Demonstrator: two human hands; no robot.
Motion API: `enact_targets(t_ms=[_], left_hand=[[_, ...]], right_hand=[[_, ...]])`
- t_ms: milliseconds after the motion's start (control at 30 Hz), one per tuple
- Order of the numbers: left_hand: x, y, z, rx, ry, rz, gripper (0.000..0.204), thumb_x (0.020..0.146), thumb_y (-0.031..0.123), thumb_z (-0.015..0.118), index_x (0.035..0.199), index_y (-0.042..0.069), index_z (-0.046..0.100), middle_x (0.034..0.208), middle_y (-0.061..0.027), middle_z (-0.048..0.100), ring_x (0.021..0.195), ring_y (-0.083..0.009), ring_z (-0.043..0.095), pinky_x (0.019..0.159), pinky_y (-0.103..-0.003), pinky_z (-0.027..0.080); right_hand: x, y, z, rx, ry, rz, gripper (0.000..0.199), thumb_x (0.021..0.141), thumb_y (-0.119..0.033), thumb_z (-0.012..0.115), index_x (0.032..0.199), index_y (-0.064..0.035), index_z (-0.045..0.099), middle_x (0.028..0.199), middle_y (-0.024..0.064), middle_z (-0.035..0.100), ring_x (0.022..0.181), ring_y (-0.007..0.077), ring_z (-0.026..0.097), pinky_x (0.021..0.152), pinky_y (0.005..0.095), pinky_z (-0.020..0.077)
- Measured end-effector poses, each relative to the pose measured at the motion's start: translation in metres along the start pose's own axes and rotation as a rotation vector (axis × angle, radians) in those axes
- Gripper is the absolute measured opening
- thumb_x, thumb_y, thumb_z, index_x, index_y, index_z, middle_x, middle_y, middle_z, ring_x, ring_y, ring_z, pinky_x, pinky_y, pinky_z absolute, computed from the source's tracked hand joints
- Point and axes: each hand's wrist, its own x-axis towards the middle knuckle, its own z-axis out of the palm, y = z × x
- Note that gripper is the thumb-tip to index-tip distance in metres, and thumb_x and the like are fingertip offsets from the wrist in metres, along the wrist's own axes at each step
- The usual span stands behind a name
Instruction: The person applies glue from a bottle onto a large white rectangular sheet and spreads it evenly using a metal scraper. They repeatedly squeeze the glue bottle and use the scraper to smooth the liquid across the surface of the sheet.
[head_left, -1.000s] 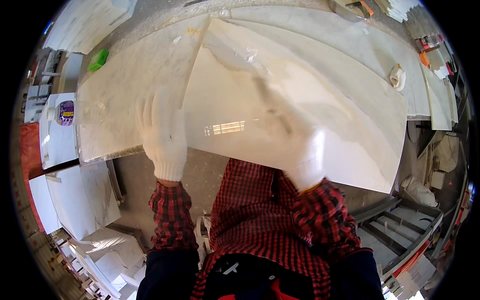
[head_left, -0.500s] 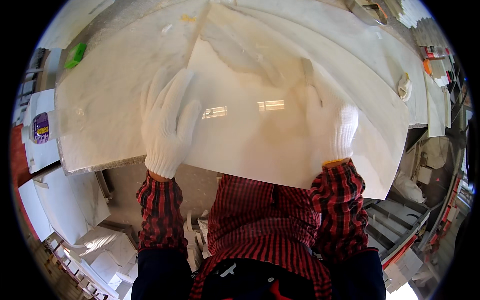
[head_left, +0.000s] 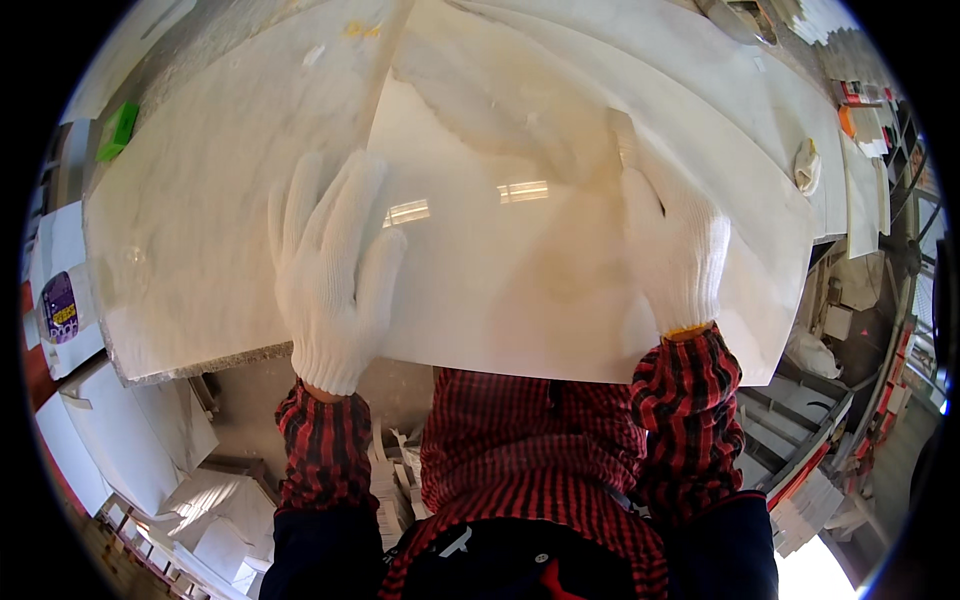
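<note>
A glossy white marble-look slab [head_left: 480, 310] with beige veining lies in front of me, its near edge close to my body. My left hand [head_left: 335, 270], in a white knit glove, rests with fingers spread across the slab's left edge. My right hand [head_left: 685, 235], gloved the same way, is on the right part of the slab. Its fingers are closed round a thin, flat, brownish blade-like strip [head_left: 622, 138], which points away from me. The strip's lower end is hidden by the glove, so its exact kind is unclear.
Another pale slab [head_left: 190, 230] with a rough edge lies under and left of it. A green block [head_left: 118, 131] and a purple-labelled bottle [head_left: 60, 307] are at the left. A crumpled white glove or cloth [head_left: 807, 167] lies at the right, near a metal frame [head_left: 790, 440].
My view has turned slightly, so the surroundings shift, lower at the left and higher at the right. Both hands stay on the slab; the right still holds the flat strip.
</note>
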Motion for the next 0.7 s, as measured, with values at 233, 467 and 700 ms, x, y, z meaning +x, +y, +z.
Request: enact_targets(t_ms=[233,467,700], left_hand=[[-0.001,-0.002,0.0,-0.007,0.033,0.048,0.046,0.089,0.015,0.07,0.134,0.003,0.065,0.134,-0.0143,0.067,0.131,-0.0446,0.052,0.114,-0.054,0.035],[-0.011,0.006,-0.007,-0.081,0.274,0.007,0.046,0.09,0.013,0.07,0.134,-0.001,0.063,0.133,-0.0191,0.065,0.131,-0.0428,0.052,0.113,-0.051,0.038],[-0.05,0.09,-0.009,-0.308,0.342,-0.158,0.063,0.093,0.014,0.07,0.148,-0.005,0.047,0.151,-0.028,0.047,0.139,-0.0412,0.047,0.116,-0.046,0.037]], right_hand=[[0.003,-0.004,0.017,0.002,0.057,-0.063,0.034,0.096,-0.024,0.064,0.125,-0.0082,0.073,0.084,0.0173,0.07,0.066,0.0232,0.064,0.065,0.0346,0.051],[-0.047,0.001,-0.03,0.605,-0.09,0.253,0.039,0.098,-0.022,0.066,0.129,0.0014,0.071,0.079,-0.0009,0.064,0.063,0.0056,0.053,0.057,0.0258,0.0453],[-0.133,-0.046,-0.027,0.784,-0.429,0.018,0.046,0.092,-0.01,0.067,0.138,-0.011,0.065,0.094,0.0156,0.074,0.078,0.0183,0.07,0.074,0.0309,0.055]])
